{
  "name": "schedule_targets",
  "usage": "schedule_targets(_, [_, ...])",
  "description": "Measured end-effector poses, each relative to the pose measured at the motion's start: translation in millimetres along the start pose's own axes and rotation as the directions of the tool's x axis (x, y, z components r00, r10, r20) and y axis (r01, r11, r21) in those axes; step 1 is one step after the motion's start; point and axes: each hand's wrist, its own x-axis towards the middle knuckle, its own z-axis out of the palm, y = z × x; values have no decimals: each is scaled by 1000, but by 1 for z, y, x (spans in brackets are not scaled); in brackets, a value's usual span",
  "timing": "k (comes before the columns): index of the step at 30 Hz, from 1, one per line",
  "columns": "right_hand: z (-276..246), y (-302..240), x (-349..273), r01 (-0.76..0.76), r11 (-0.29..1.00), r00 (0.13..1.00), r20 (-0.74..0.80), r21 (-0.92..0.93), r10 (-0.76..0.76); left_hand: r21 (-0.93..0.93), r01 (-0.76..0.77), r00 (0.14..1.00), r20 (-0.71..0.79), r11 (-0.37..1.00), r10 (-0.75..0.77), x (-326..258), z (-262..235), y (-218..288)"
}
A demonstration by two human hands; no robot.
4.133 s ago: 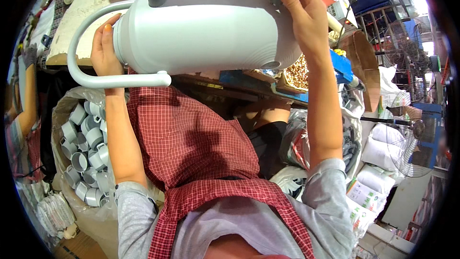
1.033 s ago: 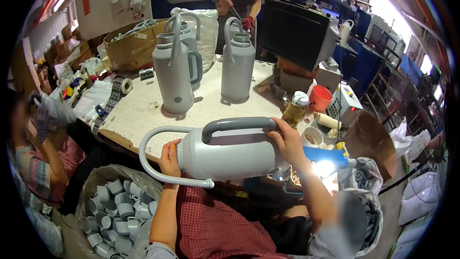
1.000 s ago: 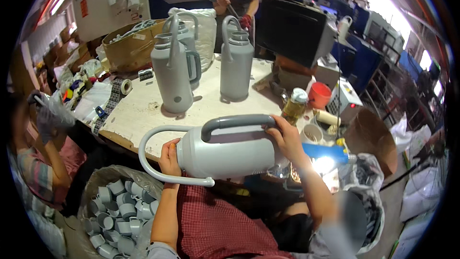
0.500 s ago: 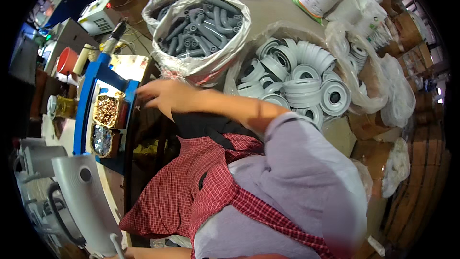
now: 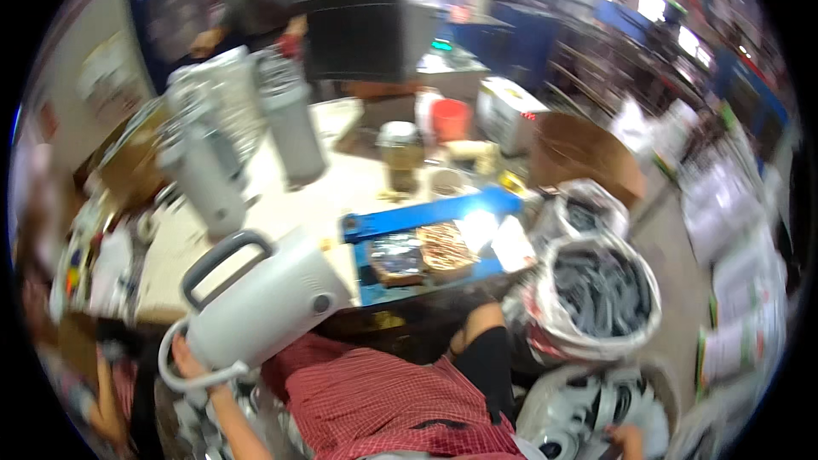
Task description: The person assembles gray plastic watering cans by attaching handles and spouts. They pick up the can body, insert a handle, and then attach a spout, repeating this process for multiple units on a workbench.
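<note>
White plastic jug rests in the left hand, tilted above the lap.

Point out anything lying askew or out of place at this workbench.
The white jug lies tilted on its side at the table's near edge, steadied only by the left hand, while the grey jugs behind stand upright. The picture is too blurred to show spills or damage.

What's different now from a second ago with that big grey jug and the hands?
The right hand has let go of the jug's handle and now reaches down to the bag of white ring parts on the person's right. The jug has tipped, spout end toward the blue tray. The left hand still grips its base by the loop. The upright jugs remain on the table.
</note>
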Motion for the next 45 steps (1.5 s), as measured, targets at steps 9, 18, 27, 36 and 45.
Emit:
schedule_targets(9, [-61, -100, 7, 51, 989, 998, -18, -142, -54, -243, 122, 981, -117, 962, -154, -56, -36, 27])
schedule_targets(18, [-87, -139, -6, 102, 971, 994, -14, -214, -107, -379, 226, 963, -49, 897, -264, -77, -38, 28])
schedule_targets(27, [-130, -183, -49, 268, 906, 962, 138, -328, -235, -406, 275, 953, -9, 872, -304, -81, -32, 24])
schedule_targets(36, [-164, -477, -297, 886, -463, -313, -688, 37, -655, -452, 395, 917, 242, 800, -317, -109, 13, 61])
schedule_targets(45, [-154, -504, -354, 476, -865, -708, -653, -160, -269, -481, 377, 920, 99, 792, -379, -127, -7, 107])
